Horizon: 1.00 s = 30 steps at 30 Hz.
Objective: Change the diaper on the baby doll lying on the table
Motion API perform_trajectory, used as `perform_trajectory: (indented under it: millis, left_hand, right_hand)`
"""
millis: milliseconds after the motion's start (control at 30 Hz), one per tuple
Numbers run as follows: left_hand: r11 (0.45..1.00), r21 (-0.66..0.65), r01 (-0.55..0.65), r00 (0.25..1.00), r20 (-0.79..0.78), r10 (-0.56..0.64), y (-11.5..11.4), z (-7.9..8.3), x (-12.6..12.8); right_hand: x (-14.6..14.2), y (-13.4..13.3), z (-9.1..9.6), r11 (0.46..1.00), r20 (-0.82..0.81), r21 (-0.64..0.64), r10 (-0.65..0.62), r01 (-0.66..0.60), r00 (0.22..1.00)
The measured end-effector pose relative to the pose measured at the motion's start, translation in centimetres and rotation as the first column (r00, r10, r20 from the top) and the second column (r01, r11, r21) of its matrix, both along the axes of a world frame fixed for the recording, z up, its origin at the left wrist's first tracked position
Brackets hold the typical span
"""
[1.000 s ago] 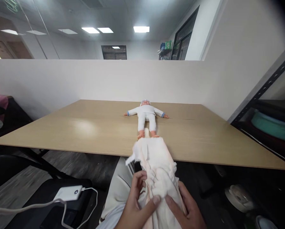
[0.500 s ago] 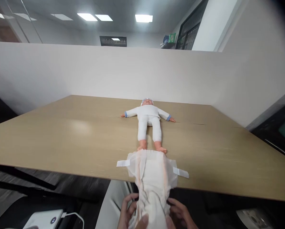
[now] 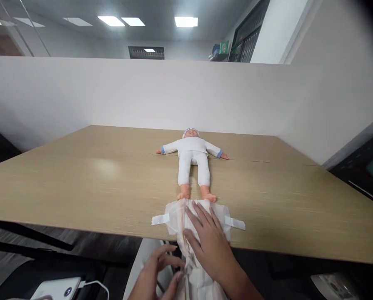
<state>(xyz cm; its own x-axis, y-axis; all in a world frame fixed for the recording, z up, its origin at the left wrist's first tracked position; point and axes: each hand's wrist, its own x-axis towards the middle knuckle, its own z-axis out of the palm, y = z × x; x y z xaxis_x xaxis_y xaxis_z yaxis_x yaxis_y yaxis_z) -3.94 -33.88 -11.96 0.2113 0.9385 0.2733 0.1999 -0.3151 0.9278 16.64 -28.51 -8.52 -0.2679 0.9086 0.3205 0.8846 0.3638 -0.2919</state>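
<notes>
An unfolded white diaper (image 3: 173, 218) lies over the table's front edge, its side tapes spread left and right and its near part hanging toward me. My right hand (image 3: 209, 241) rests flat on the upper middle of it, fingers spread. At the diaper's lower left edge is my left hand (image 3: 158, 271), fingers curved and apart from the thumb, fingertips at the edge. Just beyond the diaper a baby doll (image 3: 193, 152) lies on its back, arms out, in a white outfit with blue cuffs and a white cap. The doll's feet are close to the diaper's far edge.
The wooden table (image 3: 95, 187) meets a low white wall (image 3: 142, 91) at the back. A white device (image 3: 56, 288) with a cable lies on a black seat at lower left. A dark object (image 3: 361, 166) stands by the table's right side.
My right hand has left the diaper's lower right edge and moved up, flattening on its inner face. My left hand has loosened and shifted slightly left. The doll stays in place.
</notes>
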Motion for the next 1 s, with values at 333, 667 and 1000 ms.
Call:
perform_trajectory:
  millis: [333,667,1000]
  left_hand:
    - [0.817,0.493,0.299,0.646,-0.735,0.207,20.8,8.0,0.2]
    - [0.361,0.250,0.898,0.241,-0.968,0.073,27.1,9.3,6.6]
    - [0.407,0.335,0.850,0.477,-0.819,-0.321,28.6,11.8,7.3]
  right_hand:
    - [0.0,0.5,-0.5,0.999,0.068,0.047,0.021,-0.025,0.997]
    - [0.5,1.2,-0.7,0.998,0.046,0.040,0.052,-0.054,0.998]
    - [2.3,2.4,0.4,0.971,0.013,-0.216,0.113,-0.107,0.994]
